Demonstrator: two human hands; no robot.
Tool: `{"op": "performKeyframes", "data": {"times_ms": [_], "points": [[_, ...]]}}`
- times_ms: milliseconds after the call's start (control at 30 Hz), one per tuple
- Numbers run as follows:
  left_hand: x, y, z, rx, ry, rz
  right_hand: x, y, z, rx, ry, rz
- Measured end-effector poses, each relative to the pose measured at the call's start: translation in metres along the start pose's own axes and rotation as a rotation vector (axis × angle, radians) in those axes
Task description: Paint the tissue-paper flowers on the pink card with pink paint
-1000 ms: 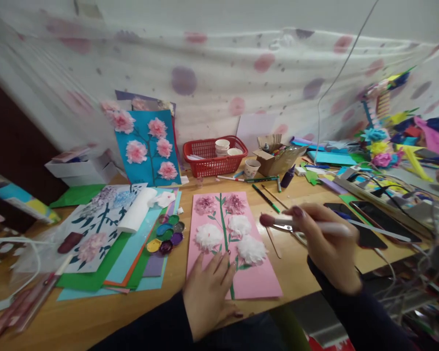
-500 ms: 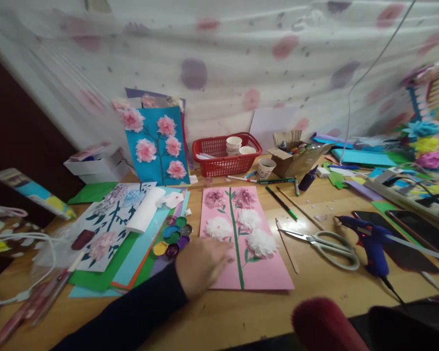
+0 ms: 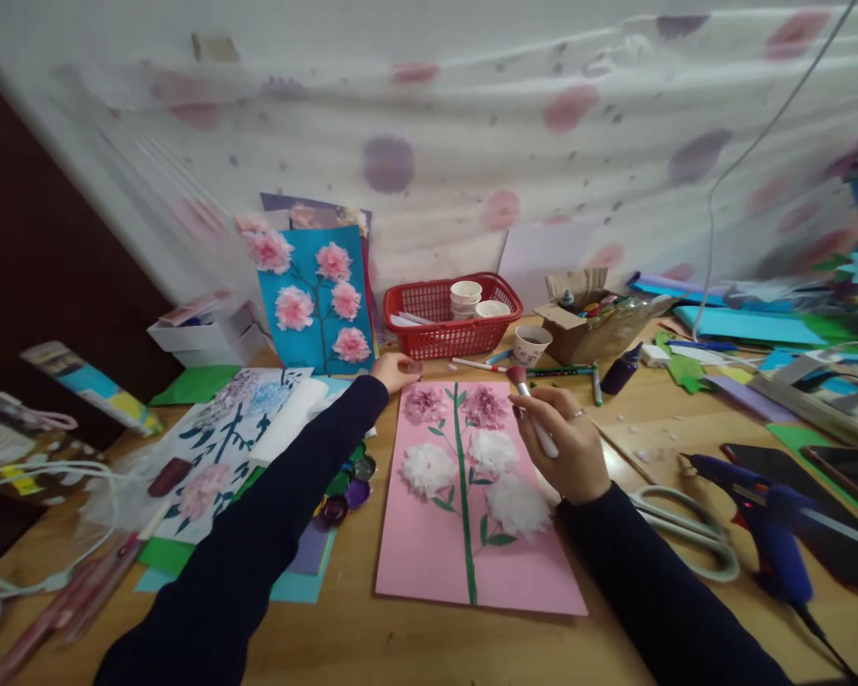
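My right hand (image 3: 568,443) grips a makeup brush (image 3: 520,381) with dusky red bristles and a pale handle, bristles up, above the right edge of a pink sheet (image 3: 421,562). On that sheet run a painted green stem (image 3: 464,514) and leaves, with two pink-mauve paper flowers (image 3: 424,404) at the top and white paper flowers (image 3: 519,505) below. Beyond its top left corner, my left hand (image 3: 393,372) has its fingers closed at a small round pinkish container (image 3: 415,368), partly hidden by the fingers. Paint pots (image 3: 357,493) lie partly behind my left sleeve.
A red basket (image 3: 436,339) with paper cups, a single cup (image 3: 532,343) and a cardboard box (image 3: 568,329) stand at the back. A blue flower picture (image 3: 307,329) leans behind. Scissors (image 3: 693,534) and a glue gun (image 3: 765,514) lie right, layered papers (image 3: 221,429) left.
My left hand has gone from over the pink sheet's left side to the small container beyond its top edge. My right hand has come into view with the brush. The view has shifted slightly.
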State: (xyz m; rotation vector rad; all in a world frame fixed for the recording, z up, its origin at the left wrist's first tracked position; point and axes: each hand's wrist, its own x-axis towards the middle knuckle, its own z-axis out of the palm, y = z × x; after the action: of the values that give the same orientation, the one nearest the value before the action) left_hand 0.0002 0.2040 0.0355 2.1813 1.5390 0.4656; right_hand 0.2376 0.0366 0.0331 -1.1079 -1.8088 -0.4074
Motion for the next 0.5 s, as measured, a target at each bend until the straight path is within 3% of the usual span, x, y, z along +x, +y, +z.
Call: {"op": "performKeyframes", "data": {"times_ms": [133,267,400,500], "points": [[-0.01,0.0,-0.009,-0.104,0.028,0.002,-0.004,0.001,0.0,0.041,0.023,0.032],[-0.051,-0.01,-0.052,-0.212,0.072,0.049,0.0,-0.005,-0.002,0.094,-0.002,0.076],[-0.122,-0.028,-0.095,-0.271,0.038,0.095,0.002,-0.028,-0.008,0.209,-0.208,0.12],[-0.175,-0.041,-0.103,-0.256,-0.009,0.088,-0.002,-0.06,-0.014,0.304,-0.448,0.104]]}}
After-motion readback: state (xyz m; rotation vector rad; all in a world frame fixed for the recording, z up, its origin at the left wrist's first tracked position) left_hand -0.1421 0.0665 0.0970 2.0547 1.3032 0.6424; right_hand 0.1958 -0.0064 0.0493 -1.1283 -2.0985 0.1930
